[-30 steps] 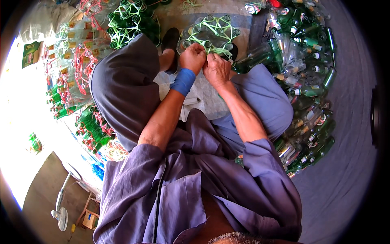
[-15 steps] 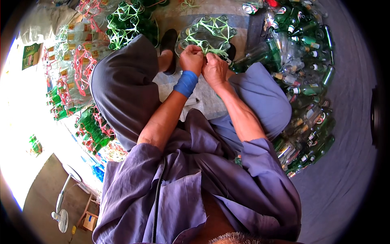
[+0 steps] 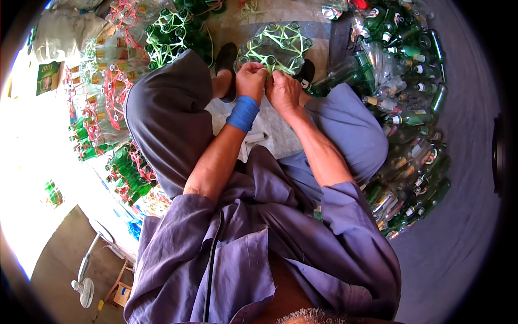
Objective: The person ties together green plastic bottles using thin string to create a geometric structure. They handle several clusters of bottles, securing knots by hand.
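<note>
Between my feet stands a bundle of clear bottles (image 3: 249, 47), their necks laced together by pale green plastic twine (image 3: 281, 35). At its near edge my left hand (image 3: 252, 81), with a blue wrap around the wrist, pinches the twine. Close beside it my right hand (image 3: 284, 92) has its fingers curled on the same twine, and the fingertips of the two hands almost meet. Exactly how the strands run between my fingers is too small to make out.
Loose green and clear bottles (image 3: 408, 118) lie heaped along my right. To my left stand bottle bundles tied with red twine (image 3: 116, 94), and a green bundle (image 3: 171, 38) sits at the far left. A fan (image 3: 83, 289) is at the lower left.
My hands have drawn slightly apart at the fingertips, the left one shifting a little to the left. Both keep hold of the twine.
</note>
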A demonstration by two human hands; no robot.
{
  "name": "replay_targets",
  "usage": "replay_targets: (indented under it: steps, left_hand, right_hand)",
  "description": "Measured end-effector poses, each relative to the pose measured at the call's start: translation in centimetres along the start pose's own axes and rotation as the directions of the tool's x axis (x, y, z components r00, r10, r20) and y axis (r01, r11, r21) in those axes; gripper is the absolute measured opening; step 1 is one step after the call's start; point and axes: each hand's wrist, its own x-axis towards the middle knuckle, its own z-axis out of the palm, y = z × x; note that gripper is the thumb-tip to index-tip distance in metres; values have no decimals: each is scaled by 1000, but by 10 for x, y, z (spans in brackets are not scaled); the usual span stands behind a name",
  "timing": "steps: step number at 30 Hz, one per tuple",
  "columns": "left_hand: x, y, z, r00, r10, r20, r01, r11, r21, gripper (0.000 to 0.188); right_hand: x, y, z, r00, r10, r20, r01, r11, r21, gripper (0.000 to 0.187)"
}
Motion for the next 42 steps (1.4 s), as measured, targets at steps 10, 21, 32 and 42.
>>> replay_targets:
  steps: [10, 21, 32, 42]
  left_hand:
    - [-11, 11, 13, 979, 194, -64, -97, 718, 689, 20]
    - [-1, 2, 4, 994, -89, -61, 73, 973, -220, 21]
    - [-8, 28, -8, 967, -250, 47, 254, 940, -227, 25]
    - [-12, 37, -10, 997, -51, -56, 46, 995, -90, 18]
  right_hand:
    - [-1, 7, 1, 1000, -17, 0, 17, 1000, -18, 13]
    - [-1, 2, 1, 1000, 16, -3, -16, 1000, 7, 13]
    - [-1, 0, 2, 998, 60, -21, -60, 998, -3, 12]
    - [0, 0, 2, 995, 94, -14, -94, 996, 8, 13]
